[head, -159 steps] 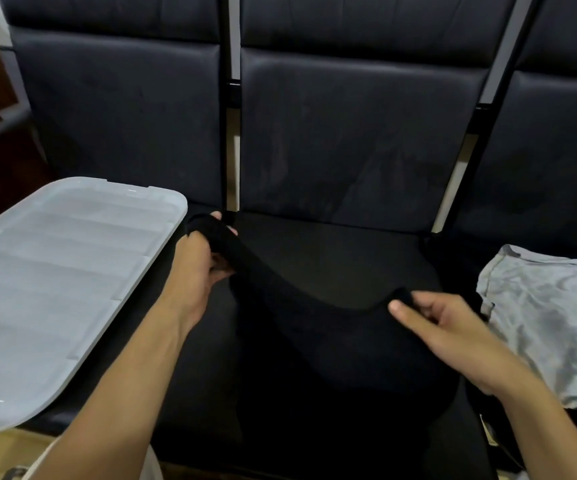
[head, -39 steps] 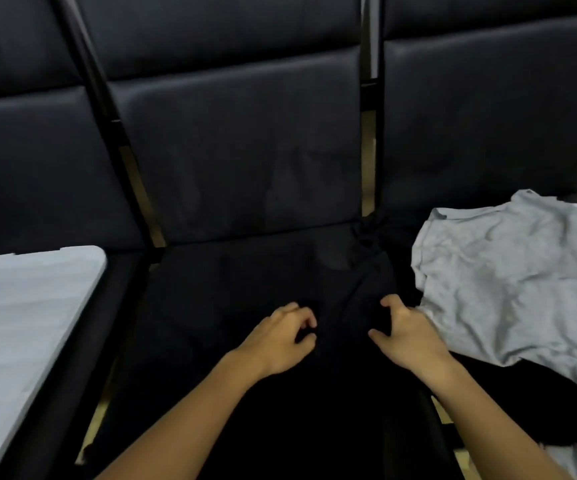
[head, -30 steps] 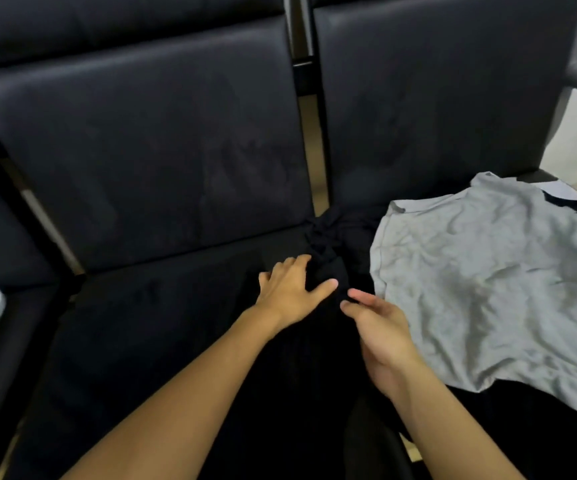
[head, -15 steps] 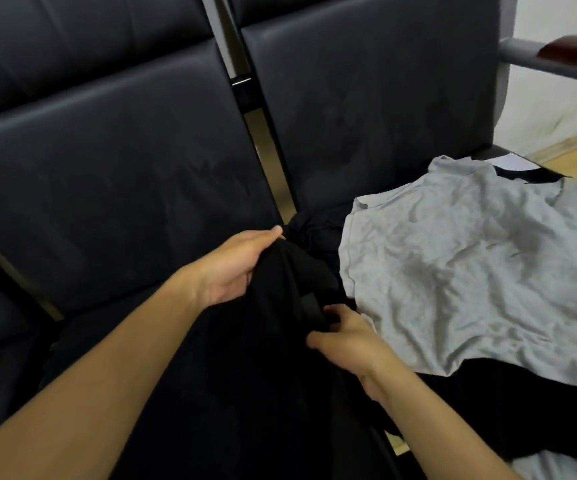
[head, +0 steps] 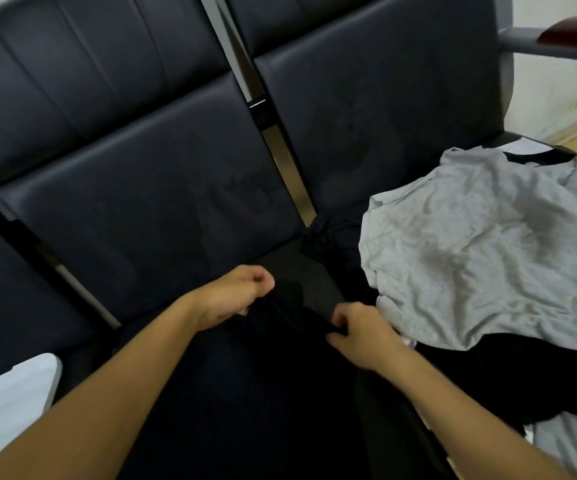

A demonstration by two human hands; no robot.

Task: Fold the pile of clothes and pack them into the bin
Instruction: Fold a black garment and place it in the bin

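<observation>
I am looking down at a row of dark padded seats [head: 148,216], and the thing I am working on, a black soft cloth garment [head: 263,386], lies on the middle seat directly under and in front of both hands. Its long axis appears to run from the near edge of the seat away toward the backrest, though black cloth on a dark seat makes its outline hard to trace.

My left hand [head: 235,296] is curled into a loose fist at the far left of the garment's upper edge; it looks pinched on the cloth there, though the fingers hide the contact. My right hand [head: 359,332] is closed on a bunched ridge of the same cloth, toward the right edge of the seat. The two hands sit near each other, with a dark fold of the garment between them, and both are equally close to it.

On the right-hand seat, a crumpled light grey cotton T-shirt [head: 488,247] lies spread over more dark clothing, its near-left hem just beside my right hand. At the near left corner of the view is a pale translucent plastic lid or bin edge [head: 6,407]; I cannot tell which. It lies well left of the garment, so I judge the left arm is the nearer one for carrying it there.

I see no brand, label or readable writing anywhere.
</observation>
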